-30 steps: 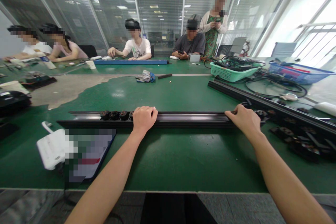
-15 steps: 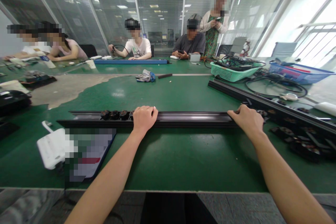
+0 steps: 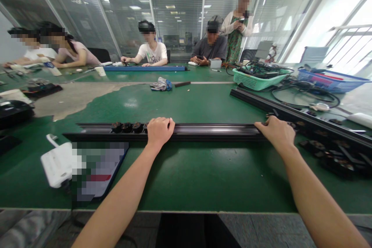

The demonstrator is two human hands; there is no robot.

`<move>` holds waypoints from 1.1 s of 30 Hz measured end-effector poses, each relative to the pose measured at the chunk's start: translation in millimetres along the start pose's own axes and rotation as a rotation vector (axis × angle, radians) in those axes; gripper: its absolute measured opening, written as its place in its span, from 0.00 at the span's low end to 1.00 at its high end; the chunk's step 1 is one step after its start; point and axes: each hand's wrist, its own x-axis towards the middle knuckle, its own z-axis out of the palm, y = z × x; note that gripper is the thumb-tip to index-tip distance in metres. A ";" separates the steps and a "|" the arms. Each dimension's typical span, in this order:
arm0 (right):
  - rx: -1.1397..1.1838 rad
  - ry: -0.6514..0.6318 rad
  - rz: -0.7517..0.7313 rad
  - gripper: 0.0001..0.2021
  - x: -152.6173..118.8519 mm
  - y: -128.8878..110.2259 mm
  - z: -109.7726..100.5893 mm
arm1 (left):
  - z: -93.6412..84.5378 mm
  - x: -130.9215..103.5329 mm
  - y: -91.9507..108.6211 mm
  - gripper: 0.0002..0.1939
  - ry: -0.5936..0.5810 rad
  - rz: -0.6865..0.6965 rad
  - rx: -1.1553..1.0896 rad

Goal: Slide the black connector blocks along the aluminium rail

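The green table is the largest thing, and its covering is torn at the left. Behind its far edge are four seated persons and one standing person.

A long black rail assembly lies slanting on the right side. The black channel, which is the thing under the two hands, lies crosswise on the table, in front of the wearer, with its open side up. A blue bar rests near the far edge; at the right stand a blue basket and a green basket full of cables.

The left hand is clenched over the middle of the black channel and grasps it. The right hand is bent over its right part, thumb against the upper edge; its fingers are mostly hidden, so one cannot tell whether they grasp the channel or something within.

Near the left forearm lies a flat panel (its surface is blurred), beside a white device. Farther is a grey and blue cloth. The smallest are the dark round parts, sitting in a row inside the channel, just left of the left hand.
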 end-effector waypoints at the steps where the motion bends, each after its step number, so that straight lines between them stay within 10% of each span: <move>1: 0.002 -0.005 0.004 0.27 0.3 0.2 -0.3 | 0.1 -0.1 -0.1 0.23 0.000 0.000 -0.001; 20: -0.078 -0.189 -0.108 0.28 21.4 10.8 12.0 | -0.5 -0.3 -1.5 0.23 -0.012 0.002 0.000; 33: 0.072 -0.066 -0.154 0.23 17.8 27.0 22.2 | -0.6 0.0 -1.2 0.23 -0.020 -0.006 -0.008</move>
